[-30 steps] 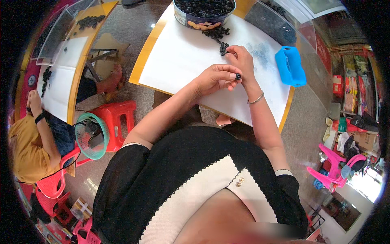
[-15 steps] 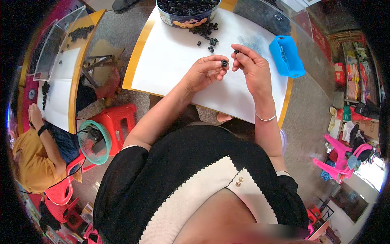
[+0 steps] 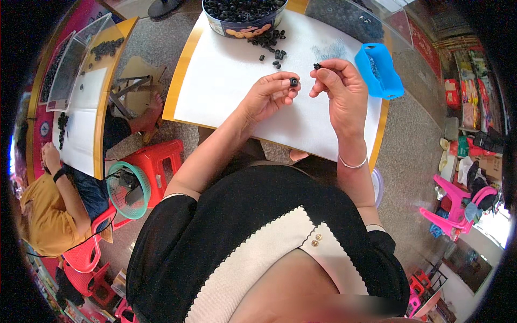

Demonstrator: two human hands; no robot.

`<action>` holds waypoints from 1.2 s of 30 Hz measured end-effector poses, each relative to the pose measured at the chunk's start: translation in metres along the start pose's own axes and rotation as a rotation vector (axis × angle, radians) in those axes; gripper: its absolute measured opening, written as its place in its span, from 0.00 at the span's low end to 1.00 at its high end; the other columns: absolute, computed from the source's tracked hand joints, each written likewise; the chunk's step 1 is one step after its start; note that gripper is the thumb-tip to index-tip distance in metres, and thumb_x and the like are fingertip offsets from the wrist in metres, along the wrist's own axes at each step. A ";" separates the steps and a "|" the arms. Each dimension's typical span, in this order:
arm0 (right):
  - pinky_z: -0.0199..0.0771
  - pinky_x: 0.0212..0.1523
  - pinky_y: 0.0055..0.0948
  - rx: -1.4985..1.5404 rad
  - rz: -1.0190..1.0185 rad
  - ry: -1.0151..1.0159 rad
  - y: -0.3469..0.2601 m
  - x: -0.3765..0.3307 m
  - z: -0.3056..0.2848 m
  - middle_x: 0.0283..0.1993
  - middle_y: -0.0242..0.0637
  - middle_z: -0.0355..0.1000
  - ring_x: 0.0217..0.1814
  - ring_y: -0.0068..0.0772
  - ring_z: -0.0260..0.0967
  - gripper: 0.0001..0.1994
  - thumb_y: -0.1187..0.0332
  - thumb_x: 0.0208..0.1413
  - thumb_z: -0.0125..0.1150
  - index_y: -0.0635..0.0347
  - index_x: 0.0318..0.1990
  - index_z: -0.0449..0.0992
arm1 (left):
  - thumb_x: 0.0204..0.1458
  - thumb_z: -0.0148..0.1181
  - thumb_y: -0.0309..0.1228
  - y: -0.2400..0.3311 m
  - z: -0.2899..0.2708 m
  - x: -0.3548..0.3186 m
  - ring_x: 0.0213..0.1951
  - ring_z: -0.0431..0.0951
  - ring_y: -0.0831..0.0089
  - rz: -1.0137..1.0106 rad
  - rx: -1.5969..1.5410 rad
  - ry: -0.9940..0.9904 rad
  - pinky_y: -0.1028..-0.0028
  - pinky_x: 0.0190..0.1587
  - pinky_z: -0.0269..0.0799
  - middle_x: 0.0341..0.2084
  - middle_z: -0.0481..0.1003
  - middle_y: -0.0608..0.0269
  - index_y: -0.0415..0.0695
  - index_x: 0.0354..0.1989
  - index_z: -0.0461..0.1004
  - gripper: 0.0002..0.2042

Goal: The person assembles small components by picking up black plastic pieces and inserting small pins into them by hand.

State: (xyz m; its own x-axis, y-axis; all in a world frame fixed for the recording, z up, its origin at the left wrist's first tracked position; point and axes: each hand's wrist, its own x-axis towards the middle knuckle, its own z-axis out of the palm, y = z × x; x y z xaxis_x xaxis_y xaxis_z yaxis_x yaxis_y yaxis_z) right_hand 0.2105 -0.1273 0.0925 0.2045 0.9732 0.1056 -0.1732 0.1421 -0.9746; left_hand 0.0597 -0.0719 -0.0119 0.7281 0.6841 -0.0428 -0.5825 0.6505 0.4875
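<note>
Between the thumb and fingers of my left hand (image 3: 271,96) sits a small black cylindrical part (image 3: 293,82) with a round opening in its end. My right hand (image 3: 342,91) pinches another tiny dark piece (image 3: 316,66) at the tips of thumb and forefinger; its exact kind is too small to make out. Both hands are held over the white-covered table (image 3: 215,91), a short gap apart. Just beyond them lies a loose pile of small black parts (image 3: 267,39). Behind it stands an oval tub (image 3: 247,28) heaped with more of them.
A blue plastic bin (image 3: 383,72) with small bits inside stands at the table's right. At the far right edge is a clear panel (image 3: 398,27). On the left, a person in a yellow top (image 3: 54,215) works at another table, near a red stool (image 3: 164,161) and a green basket (image 3: 129,188).
My right hand has moved right, away from the left hand, with the dark piece at its fingertips. The left hand still holds the black part, almost in the same place.
</note>
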 end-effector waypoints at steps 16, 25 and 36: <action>0.69 0.27 0.18 -0.202 0.052 0.060 0.013 -0.012 -0.002 0.28 0.33 0.72 0.25 0.18 0.66 0.06 0.75 0.51 0.60 0.66 0.36 0.74 | 0.52 0.55 0.26 -0.003 -0.003 0.002 0.30 0.74 0.77 0.021 0.009 0.054 0.83 0.31 0.74 0.33 0.75 0.54 0.34 0.45 0.70 0.13; 0.65 0.29 0.16 -0.426 0.013 0.072 0.034 -0.019 -0.004 0.26 0.28 0.71 0.28 0.15 0.65 0.05 0.74 0.50 0.61 0.64 0.35 0.76 | 0.50 0.58 0.24 -0.003 0.000 0.003 0.29 0.74 0.77 -0.010 0.068 0.136 0.82 0.32 0.74 0.32 0.76 0.56 0.34 0.44 0.71 0.13; 0.70 0.34 0.32 -0.889 -0.416 -0.022 0.040 -0.018 -0.008 0.30 0.40 0.71 0.33 0.40 0.70 0.04 0.76 0.47 0.59 0.62 0.32 0.73 | 0.50 0.59 0.24 -0.008 0.008 0.002 0.28 0.74 0.77 0.106 0.342 0.192 0.80 0.32 0.73 0.30 0.76 0.61 0.36 0.40 0.74 0.09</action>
State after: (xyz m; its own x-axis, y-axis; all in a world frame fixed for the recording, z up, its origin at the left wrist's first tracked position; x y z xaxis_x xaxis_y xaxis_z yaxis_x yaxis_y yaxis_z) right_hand 0.2078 -0.1410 0.0501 0.0655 0.8810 0.4686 0.6992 0.2946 -0.6514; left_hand 0.0684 -0.0787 -0.0084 0.5710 0.8116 -0.1231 -0.4731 0.4479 0.7587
